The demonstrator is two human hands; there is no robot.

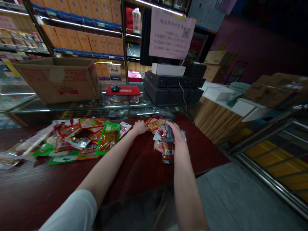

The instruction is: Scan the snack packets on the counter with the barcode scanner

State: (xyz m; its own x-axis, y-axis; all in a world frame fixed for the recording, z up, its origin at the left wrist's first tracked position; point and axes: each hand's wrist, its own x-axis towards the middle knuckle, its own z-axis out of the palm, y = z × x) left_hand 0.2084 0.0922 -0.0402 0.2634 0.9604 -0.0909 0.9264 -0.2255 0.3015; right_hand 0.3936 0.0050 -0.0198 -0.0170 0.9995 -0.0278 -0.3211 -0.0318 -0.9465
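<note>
Dark-red counter (137,173), lit shelves (81,25) — right grip (177,134) round scanner (169,136), left grip (140,127) closed, apparently on packet (154,124)

1 open cardboard box (64,80) on a glass showcase (115,103), 1 black mouse (115,88) on a red mat (128,91), 1 pink sign (170,35) on a dark monitor (145,38), 1 white box (166,69) just below, orange boxes (81,41) in rows on lit shelves (84,24), brown cartons (261,88) at right

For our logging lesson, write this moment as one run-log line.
left hand: at red-yellow packet | right hand: holding scanner above smaller pile | larger pile: on table
</note>
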